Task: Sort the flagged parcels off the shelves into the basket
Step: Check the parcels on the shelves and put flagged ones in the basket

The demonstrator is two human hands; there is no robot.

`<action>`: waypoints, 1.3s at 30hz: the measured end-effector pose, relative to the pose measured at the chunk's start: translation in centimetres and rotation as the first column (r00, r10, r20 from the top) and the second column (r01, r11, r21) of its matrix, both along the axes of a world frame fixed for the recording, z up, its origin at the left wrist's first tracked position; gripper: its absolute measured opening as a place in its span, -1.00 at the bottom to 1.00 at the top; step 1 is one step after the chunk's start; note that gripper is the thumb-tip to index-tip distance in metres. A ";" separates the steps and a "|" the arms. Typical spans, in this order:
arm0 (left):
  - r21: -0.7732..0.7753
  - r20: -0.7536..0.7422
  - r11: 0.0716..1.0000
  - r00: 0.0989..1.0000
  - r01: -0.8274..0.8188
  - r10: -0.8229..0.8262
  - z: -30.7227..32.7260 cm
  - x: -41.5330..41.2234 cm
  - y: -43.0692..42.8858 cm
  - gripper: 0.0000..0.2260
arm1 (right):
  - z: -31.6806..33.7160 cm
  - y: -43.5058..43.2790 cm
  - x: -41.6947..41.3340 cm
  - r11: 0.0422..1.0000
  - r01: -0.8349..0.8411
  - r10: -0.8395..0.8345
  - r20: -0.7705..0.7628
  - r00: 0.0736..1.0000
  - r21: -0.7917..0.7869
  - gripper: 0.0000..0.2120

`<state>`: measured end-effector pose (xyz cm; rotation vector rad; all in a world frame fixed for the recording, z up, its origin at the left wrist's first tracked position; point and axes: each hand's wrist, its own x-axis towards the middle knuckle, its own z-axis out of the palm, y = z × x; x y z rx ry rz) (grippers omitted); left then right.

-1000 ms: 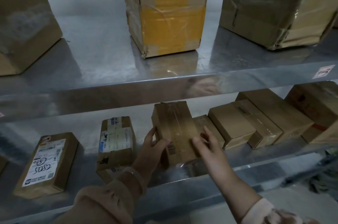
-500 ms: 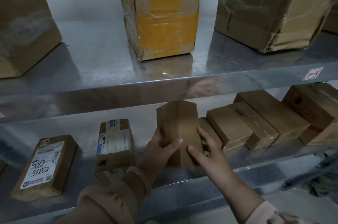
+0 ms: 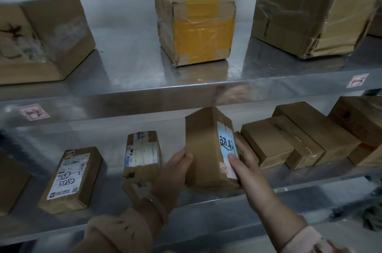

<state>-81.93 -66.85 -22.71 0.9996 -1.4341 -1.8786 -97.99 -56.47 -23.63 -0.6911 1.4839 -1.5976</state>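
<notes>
Head view: the left hand point(image 3: 175, 167) and the right hand point(image 3: 247, 168) hold one cardboard parcel point(image 3: 203, 149) between them. It stands on end and tilted over the front of the lower shelf point(image 3: 107, 209); whether its bottom touches the metal cannot be told. The left hand's fingers curl round the parcel's left edge. The right hand grips the right side, its thumb pressing on a pale blue label point(image 3: 227, 145) with dark handwriting.

Just left of the left hand lies a taped parcel point(image 3: 142, 157), and further left a flat parcel with a white printed label point(image 3: 70, 178). To the right of the right hand, a row of plain brown boxes point(image 3: 299, 141) sits packed side by side, the nearest just behind its fingers.

Above both hands, on the upper shelf point(image 3: 128, 66), stands a box wrapped in yellow tape point(image 3: 198, 31), with a larger carton point(image 3: 310, 8) up to the right and another point(image 3: 41, 37) up to the left.
</notes>
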 end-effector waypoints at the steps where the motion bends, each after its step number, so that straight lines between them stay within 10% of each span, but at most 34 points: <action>1: -0.116 0.044 0.993 0.999 -0.007 0.013 0.2 0.5 0.0 -0.73 | 0.3 0.3 0.5 1.000 0.008 -0.009 -0.047 0.999 -0.005 -0.39; 13: -0.222 -0.013 0.972 0.997 0.074 -0.079 1.4 12.4 3.6 -0.30 | 2.3 2.9 12.5 0.998 0.052 -0.063 -0.551 0.832 -0.035 -0.36; 31: -0.492 0.131 0.814 0.897 -0.310 0.422 -3.2 51.6 9.3 -0.51 | -2.3 -0.5 49.0 0.881 -0.473 0.408 -0.530 0.743 0.016 -0.32; 39: -0.327 0.227 0.817 0.800 -0.475 0.556 -5.5 61.3 6.2 -0.48 | -3.8 -7.9 58.5 0.733 -0.668 0.633 -0.489 0.600 0.129 -0.32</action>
